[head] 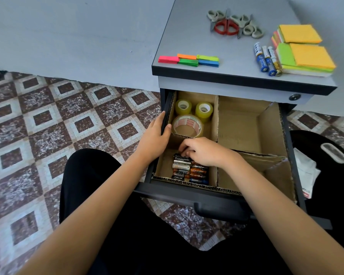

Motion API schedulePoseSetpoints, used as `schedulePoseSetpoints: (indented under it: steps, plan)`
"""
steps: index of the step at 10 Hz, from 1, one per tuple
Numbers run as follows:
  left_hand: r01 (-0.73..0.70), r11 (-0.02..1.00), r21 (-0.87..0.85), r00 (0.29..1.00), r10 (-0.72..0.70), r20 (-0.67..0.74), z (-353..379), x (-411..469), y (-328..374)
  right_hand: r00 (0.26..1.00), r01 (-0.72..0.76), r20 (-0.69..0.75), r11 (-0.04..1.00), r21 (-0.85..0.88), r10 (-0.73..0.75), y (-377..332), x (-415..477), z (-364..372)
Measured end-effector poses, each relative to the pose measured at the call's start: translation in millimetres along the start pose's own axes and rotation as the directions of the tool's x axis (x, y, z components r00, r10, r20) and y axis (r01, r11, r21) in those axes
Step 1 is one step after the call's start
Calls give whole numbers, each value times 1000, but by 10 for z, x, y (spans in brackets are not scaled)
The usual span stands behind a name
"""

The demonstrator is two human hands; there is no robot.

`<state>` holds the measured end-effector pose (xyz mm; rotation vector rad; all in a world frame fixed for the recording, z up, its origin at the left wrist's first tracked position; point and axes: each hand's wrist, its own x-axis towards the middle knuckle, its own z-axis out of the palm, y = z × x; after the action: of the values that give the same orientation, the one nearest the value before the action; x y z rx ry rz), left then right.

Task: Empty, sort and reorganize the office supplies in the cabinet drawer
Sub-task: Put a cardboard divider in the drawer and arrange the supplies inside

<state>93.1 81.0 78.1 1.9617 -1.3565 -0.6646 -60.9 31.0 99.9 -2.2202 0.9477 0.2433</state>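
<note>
Battery-sorting step, I'd say: right grip [203, 151] pinching into the batteries [189, 168] in the front-left slot of the drawer [187, 196], left grip [157, 133] clamped on its edge, loose batteries [267, 59] on the tabletop [187, 36] likely next.

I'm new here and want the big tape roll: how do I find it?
Look into the open drawer under the grey cabinet top. Its back left compartment holds only tape. The big tape roll lies nearest you, wider than both yellowish rolls, with red print.
</note>
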Motion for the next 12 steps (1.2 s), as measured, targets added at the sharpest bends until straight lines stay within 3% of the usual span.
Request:
schedulePoseSetpoints:
  steps: [4, 7, 12]
  plan:
    - [2, 1000, -9, 1000, -2, 11, -6, -9, -2, 999, 23, 46, 994, -106, -18, -5, 21, -10]
    - [4, 1000, -12, 1000, -4, 17, -10, -12, -2, 994, -5, 100, 932, -363, 45, 9, 93, 97]
    - [1, 1000, -19, 1000, 0, 14, -7, -1, -15, 998, -14, 55, 968, -251, 28, 3, 64, 21]
